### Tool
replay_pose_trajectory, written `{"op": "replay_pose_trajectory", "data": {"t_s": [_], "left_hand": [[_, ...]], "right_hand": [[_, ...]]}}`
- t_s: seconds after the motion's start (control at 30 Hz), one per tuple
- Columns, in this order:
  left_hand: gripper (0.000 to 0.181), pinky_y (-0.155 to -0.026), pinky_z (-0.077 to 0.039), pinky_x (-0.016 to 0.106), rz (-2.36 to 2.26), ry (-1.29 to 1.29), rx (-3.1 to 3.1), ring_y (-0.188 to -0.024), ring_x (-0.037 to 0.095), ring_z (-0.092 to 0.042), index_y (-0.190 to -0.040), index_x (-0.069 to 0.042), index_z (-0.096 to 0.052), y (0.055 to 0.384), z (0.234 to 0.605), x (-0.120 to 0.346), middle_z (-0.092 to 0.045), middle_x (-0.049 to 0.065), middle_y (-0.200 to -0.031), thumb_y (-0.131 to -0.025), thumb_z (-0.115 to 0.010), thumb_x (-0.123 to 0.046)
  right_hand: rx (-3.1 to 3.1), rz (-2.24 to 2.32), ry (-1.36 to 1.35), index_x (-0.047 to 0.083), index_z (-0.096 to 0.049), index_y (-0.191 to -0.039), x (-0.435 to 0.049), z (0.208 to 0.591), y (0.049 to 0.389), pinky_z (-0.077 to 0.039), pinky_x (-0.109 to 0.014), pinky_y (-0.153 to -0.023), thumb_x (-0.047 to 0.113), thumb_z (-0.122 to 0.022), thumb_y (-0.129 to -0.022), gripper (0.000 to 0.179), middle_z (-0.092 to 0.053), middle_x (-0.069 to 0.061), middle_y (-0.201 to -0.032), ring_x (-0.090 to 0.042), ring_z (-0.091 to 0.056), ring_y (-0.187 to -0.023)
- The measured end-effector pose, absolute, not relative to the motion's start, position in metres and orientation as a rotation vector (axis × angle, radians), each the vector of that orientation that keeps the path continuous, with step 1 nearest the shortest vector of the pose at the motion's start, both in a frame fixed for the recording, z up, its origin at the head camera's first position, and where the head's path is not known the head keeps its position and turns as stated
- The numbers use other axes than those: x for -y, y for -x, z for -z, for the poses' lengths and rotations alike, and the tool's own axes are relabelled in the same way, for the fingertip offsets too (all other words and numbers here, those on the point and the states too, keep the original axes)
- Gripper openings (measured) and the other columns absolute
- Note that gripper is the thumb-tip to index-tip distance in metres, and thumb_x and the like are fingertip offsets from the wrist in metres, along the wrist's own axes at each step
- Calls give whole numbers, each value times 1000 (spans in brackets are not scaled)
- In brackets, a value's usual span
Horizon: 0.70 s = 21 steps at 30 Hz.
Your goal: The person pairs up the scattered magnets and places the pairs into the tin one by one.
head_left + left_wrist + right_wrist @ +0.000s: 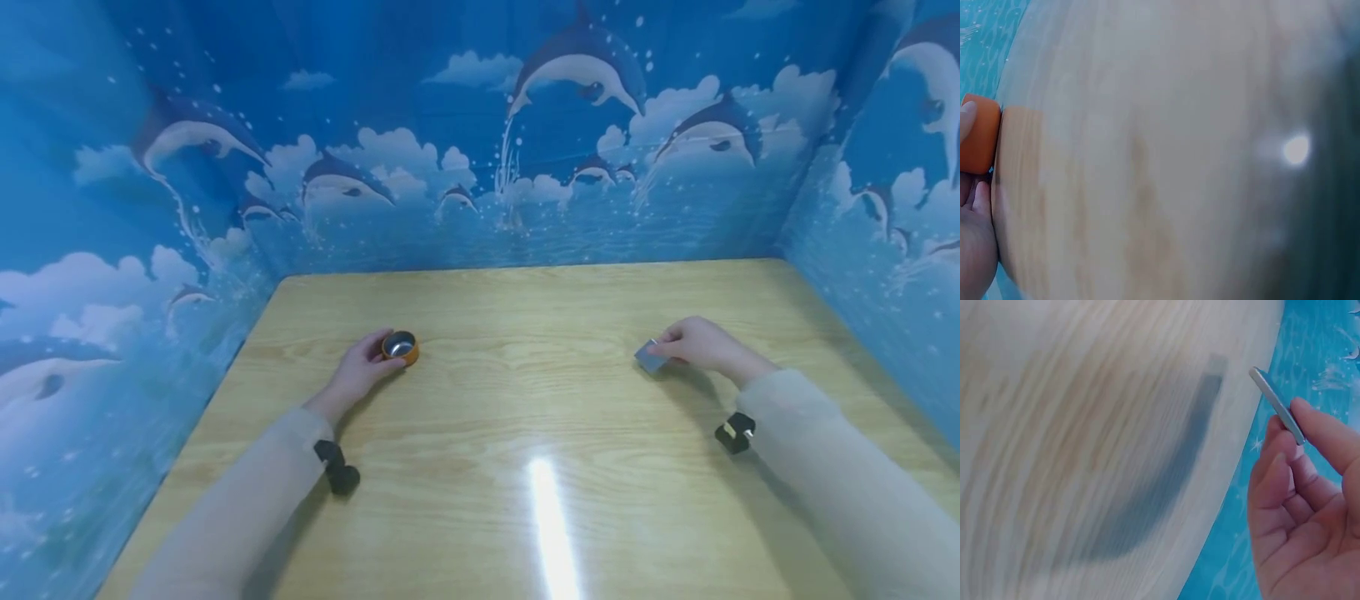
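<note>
At the left of the table, my left hand (358, 368) grips a small round orange cup (412, 359) with a shiny metal inside, thumb and fingers on opposite sides. Its opening faces up in the head view. The left wrist view catches only part of the orange cup (981, 139) and of the hand at the left edge. Over on the right, my right hand (703, 344) pinches a thin, flat, grey-blue square piece (649, 357). Seen edge-on in the right wrist view, the square piece (1276, 405) sits tilted between thumb and fingertips, above the table; its kind is unclear.
Both hands work over a light wood-grain table (510, 367) with a bright light reflection near its front. A blue curtain (420, 217) printed with dolphins closes off the back and both sides. Dark wrist devices (337, 468) are strapped over the pale sleeves (247, 500).
</note>
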<state>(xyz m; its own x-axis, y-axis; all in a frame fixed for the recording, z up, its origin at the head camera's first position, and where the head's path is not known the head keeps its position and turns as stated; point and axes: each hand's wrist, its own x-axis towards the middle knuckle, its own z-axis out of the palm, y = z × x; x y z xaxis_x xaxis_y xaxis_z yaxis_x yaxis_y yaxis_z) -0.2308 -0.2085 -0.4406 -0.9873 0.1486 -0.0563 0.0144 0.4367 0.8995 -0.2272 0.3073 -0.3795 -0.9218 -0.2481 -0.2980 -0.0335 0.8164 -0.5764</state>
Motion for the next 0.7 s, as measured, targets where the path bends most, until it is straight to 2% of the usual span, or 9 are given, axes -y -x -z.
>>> {"op": "replay_pose_trajectory", "data": {"t_s": [0.07,0.2,0.3,0.43,0.6,0.7], "left_hand": [[69,-108,-30,38,-1596,-137,-2556,-133,30,-32,-143,-3,-32,231,440,209,-33,20,-145,-86,-68,-16],[69,-108,-30,38,-1584,-144,-2559,-132,30,-33,-143,-3,-32,230,439,209,-34,20,-144,-86,-68,-16],[69,-108,-31,38,-1578,-138,-2554,-132,30,-34,-143,-3,-32,230,439,208,-35,20,-144,-86,-68,-17],[69,-108,-30,38,-1572,-131,-2547,-132,30,-33,-143,-4,-33,231,440,208,-35,19,-144,-86,-68,-18],[69,-108,-30,38,-1576,-133,-2543,-132,30,-32,-143,-4,-32,231,439,209,-34,19,-144,-86,-68,-19],[69,-108,-30,38,-1582,-141,-2544,-132,30,-33,-143,-3,-32,230,439,208,-35,20,-144,-86,-68,-18]], "right_hand": [[-2647,841,213,7,-52,-66,-301,377,228,-34,-29,-54,36,-59,-91,39,-39,3,-50,-15,-34,-50],[-2643,894,200,4,-59,-74,-289,373,228,-38,-30,-59,34,-59,-91,34,-44,3,-54,-15,-40,-55],[-2619,949,172,-1,-64,-92,-280,371,228,-45,-33,-68,33,-59,-92,34,-55,0,-66,-15,-49,-65],[-2589,1009,116,-6,-60,-112,-269,371,229,-50,-38,-79,31,-59,-92,42,-65,-6,-86,-16,-58,-78],[-2540,1132,62,-10,-55,-119,-254,376,229,-52,-38,-85,28,-60,-92,47,-61,-22,-112,-20,-63,-90],[-2515,1181,56,-10,-53,-121,-247,379,229,-52,-36,-86,27,-60,-92,48,-56,-25,-120,-22,-63,-95]]}}
